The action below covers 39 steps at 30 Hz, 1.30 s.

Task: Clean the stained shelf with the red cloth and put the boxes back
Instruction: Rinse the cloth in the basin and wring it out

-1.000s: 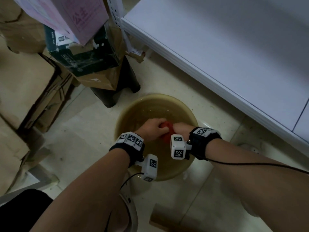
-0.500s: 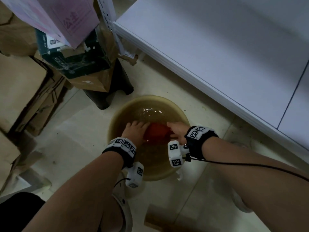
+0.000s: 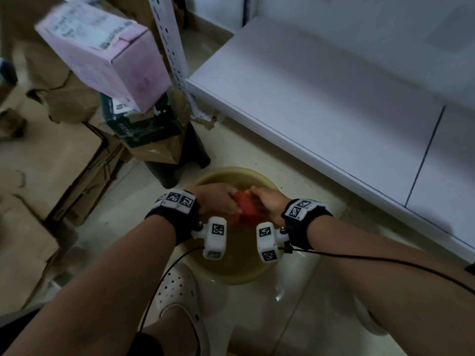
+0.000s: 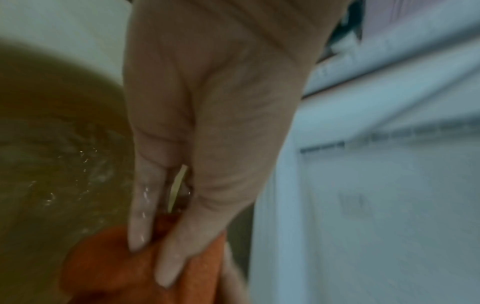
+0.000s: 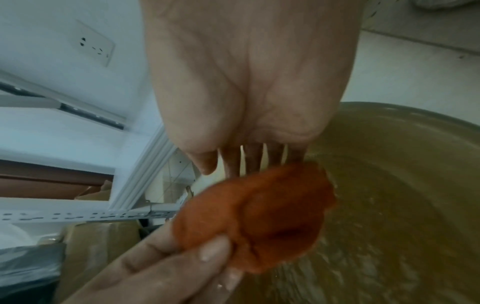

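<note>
Shelving in white metal [image 3: 334, 104], one board lying bare and low beside the tiled floor; round tan plastic basin of murky water [image 3: 231, 273] sitting just in front of it.

Pink cardboard box [image 3: 102, 55] is resting, tilted, on stacked brown cartons to the left of the shelf upright. Left hand [image 3: 218, 199] is gripping the wet red cloth [image 3: 244, 209], thumb and fingers pinching a fold; right hand [image 3: 270, 201] is cupping the other side, its fingers behind the wad. Cloth is hanging bunched above the basin's water.
</note>
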Each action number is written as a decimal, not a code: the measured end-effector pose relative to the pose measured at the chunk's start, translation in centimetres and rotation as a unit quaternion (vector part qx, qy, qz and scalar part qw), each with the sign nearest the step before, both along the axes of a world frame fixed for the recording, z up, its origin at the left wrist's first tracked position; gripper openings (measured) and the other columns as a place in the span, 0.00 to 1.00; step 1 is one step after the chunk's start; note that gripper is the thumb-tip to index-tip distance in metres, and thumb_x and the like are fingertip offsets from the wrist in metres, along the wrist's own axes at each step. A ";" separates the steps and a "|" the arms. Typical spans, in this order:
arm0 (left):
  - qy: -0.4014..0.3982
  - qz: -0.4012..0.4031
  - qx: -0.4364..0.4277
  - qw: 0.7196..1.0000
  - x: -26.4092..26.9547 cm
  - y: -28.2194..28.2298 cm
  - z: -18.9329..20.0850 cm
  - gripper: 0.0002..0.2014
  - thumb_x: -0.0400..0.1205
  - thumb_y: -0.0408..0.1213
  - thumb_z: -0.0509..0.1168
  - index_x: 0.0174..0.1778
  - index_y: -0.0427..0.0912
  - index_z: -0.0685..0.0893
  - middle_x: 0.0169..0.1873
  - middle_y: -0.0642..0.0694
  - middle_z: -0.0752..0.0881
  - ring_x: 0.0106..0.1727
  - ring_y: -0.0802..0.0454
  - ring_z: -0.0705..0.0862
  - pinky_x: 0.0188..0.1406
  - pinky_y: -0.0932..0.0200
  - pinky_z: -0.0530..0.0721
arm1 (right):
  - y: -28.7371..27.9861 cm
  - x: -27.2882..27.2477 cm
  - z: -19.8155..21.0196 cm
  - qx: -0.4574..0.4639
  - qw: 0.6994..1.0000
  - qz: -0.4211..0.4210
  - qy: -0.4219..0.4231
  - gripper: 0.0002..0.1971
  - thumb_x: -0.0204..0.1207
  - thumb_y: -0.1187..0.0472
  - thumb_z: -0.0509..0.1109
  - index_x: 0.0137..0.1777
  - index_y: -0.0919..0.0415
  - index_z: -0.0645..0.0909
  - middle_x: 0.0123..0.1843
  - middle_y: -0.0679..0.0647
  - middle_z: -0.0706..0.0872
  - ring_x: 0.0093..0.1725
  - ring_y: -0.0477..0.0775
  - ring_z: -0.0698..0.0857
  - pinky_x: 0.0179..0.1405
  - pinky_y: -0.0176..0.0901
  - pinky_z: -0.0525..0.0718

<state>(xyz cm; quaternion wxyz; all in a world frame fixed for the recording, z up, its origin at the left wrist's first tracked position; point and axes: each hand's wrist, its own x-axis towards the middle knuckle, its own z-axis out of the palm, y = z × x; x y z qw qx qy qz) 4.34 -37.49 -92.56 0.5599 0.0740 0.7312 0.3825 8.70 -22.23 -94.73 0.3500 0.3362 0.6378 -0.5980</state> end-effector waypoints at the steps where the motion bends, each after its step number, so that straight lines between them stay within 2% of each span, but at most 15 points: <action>1: -0.038 0.045 0.043 0.997 0.2 -0.2 1.1 0.09 0.81 0.26 0.65 0.53 0.39 0.85 0.42 0.45 0.89 0.43 0.53 0.88 0.47 0.61 0.87 | 0.1 0.2 0.5 -0.011 1.000 -0.014 0.001 0.17 0.84 0.47 0.56 0.49 0.55 0.83 0.63 0.63 0.85 0.63 0.65 0.83 0.70 0.61 0.77; 5: -0.108 0.194 0.161 0.962 1.0 -1.0 5.1 0.10 0.83 0.22 0.60 0.54 0.35 0.84 0.45 0.43 0.89 0.44 0.55 0.90 0.50 0.65 0.88 | -0.1 1.3 3.8 -0.067 0.996 -0.057 0.025 0.21 0.85 0.47 0.52 0.59 0.62 0.80 0.48 0.65 0.86 0.44 0.63 0.85 0.51 0.55 0.85; 7: -0.091 0.262 0.188 0.942 1.4 -1.4 6.6 0.11 0.83 0.22 0.59 0.58 0.33 0.83 0.49 0.42 0.88 0.49 0.53 0.88 0.54 0.64 0.86 | -0.1 1.8 5.0 -0.087 0.993 -0.066 0.044 0.21 0.86 0.47 0.51 0.57 0.61 0.80 0.46 0.63 0.86 0.38 0.59 0.84 0.36 0.45 0.84; 9: -0.072 0.317 0.212 0.922 1.7 -1.7 7.9 0.12 0.83 0.22 0.59 0.59 0.32 0.82 0.52 0.41 0.86 0.54 0.51 0.85 0.56 0.64 0.84 | -0.2 2.1 5.8 -0.090 0.991 -0.082 0.060 0.27 0.85 0.43 0.52 0.62 0.66 0.79 0.50 0.65 0.87 0.38 0.58 0.86 0.30 0.41 0.84; 12: -0.023 0.352 0.205 0.913 2.6 -1.6 9.4 0.15 0.83 0.22 0.59 0.64 0.30 0.80 0.56 0.38 0.86 0.57 0.47 0.84 0.63 0.59 0.83 | -1.1 2.9 8.1 -0.114 0.985 -0.095 0.082 0.29 0.84 0.41 0.52 0.64 0.68 0.76 0.44 0.64 0.85 0.26 0.53 0.88 0.22 0.36 0.82; 15: 0.122 0.310 0.125 0.934 4.3 -1.0 10.6 0.16 0.80 0.21 0.62 0.64 0.30 0.81 0.59 0.35 0.86 0.60 0.43 0.84 0.68 0.49 0.80 | -1.9 3.6 10.0 -0.142 0.980 -0.111 0.088 0.33 0.81 0.39 0.56 0.69 0.70 0.75 0.63 0.67 0.83 0.50 0.63 0.87 0.35 0.47 0.87; 19: 0.362 0.149 -0.018 0.920 5.9 -0.9 12.3 0.10 0.78 0.24 0.66 0.53 0.35 0.87 0.50 0.41 0.88 0.50 0.51 0.84 0.54 0.61 0.80 | -1.8 3.8 11.5 -0.184 0.971 -0.136 0.070 0.35 0.83 0.37 0.46 0.72 0.67 0.70 0.66 0.69 0.81 0.62 0.69 0.82 0.38 0.54 0.85; 21: 0.433 0.051 -0.080 0.896 6.6 -0.9 13.1 0.08 0.78 0.25 0.64 0.49 0.33 0.87 0.52 0.41 0.85 0.50 0.52 0.79 0.50 0.63 0.75 | -1.9 4.1 12.3 -0.202 0.970 -0.117 0.061 0.31 0.83 0.37 0.47 0.62 0.65 0.74 0.55 0.69 0.83 0.54 0.68 0.84 0.40 0.58 0.86; 23: 0.440 0.006 -0.101 0.892 7.3 -0.8 13.7 0.10 0.79 0.26 0.61 0.52 0.32 0.85 0.56 0.42 0.79 0.54 0.50 0.77 0.52 0.63 0.75 | -2.4 4.7 13.2 -0.214 0.970 -0.101 0.057 0.20 0.84 0.45 0.56 0.56 0.63 0.75 0.46 0.65 0.82 0.44 0.62 0.83 0.40 0.55 0.88; 25: 0.419 -0.033 -0.106 0.901 7.7 -0.9 14.4 0.11 0.80 0.26 0.60 0.53 0.32 0.86 0.56 0.40 0.81 0.53 0.49 0.79 0.49 0.64 0.77 | -2.7 5.0 13.6 -0.199 0.973 -0.107 0.046 0.15 0.83 0.54 0.62 0.62 0.64 0.72 0.45 0.65 0.81 0.40 0.60 0.83 0.40 0.56 0.88; 27: 0.403 -0.059 -0.119 0.906 7.8 -1.4 14.7 0.13 0.80 0.28 0.60 0.53 0.36 0.88 0.55 0.40 0.86 0.55 0.47 0.83 0.52 0.60 0.79 | -2.7 5.0 13.6 -0.178 0.976 -0.120 0.039 0.23 0.81 0.59 0.65 0.72 0.63 0.62 0.46 0.67 0.81 0.39 0.59 0.84 0.33 0.55 0.89; 31: 0.427 -0.004 -0.132 0.895 7.9 -2.0 15.0 0.15 0.81 0.29 0.58 0.53 0.41 0.91 0.53 0.45 0.89 0.54 0.50 0.84 0.49 0.64 0.78 | -2.5 4.8 13.7 -0.171 0.982 -0.080 0.026 0.28 0.81 0.60 0.66 0.73 0.69 0.55 0.47 0.70 0.82 0.35 0.55 0.84 0.23 0.43 0.88; 35: 0.460 0.117 -0.090 0.876 8.1 -1.8 14.0 0.11 0.79 0.28 0.61 0.45 0.42 0.89 0.48 0.44 0.90 0.48 0.51 0.86 0.49 0.63 0.82 | -2.5 4.1 13.9 -0.132 0.987 -0.087 0.041 0.33 0.79 0.61 0.68 0.78 0.66 0.56 0.44 0.68 0.83 0.19 0.53 0.85 0.15 0.35 0.81; 37: 0.460 0.176 -0.057 0.868 7.9 -2.0 13.7 0.09 0.78 0.26 0.62 0.44 0.45 0.83 0.50 0.42 0.88 0.52 0.46 0.86 0.51 0.57 0.85 | -2.1 4.3 14.5 -0.106 0.991 -0.069 0.054 0.24 0.80 0.62 0.67 0.70 0.74 0.64 0.38 0.65 0.82 0.14 0.49 0.81 0.14 0.34 0.80; 39: 0.471 0.095 -0.040 0.876 7.8 -2.5 13.5 0.16 0.78 0.26 0.65 0.58 0.48 0.79 0.65 0.42 0.80 0.65 0.47 0.81 0.59 0.60 0.80 | -1.7 4.6 15.0 -0.085 0.994 -0.035 0.066 0.13 0.81 0.63 0.66 0.55 0.75 0.71 0.35 0.61 0.81 0.13 0.46 0.79 0.14 0.32 0.79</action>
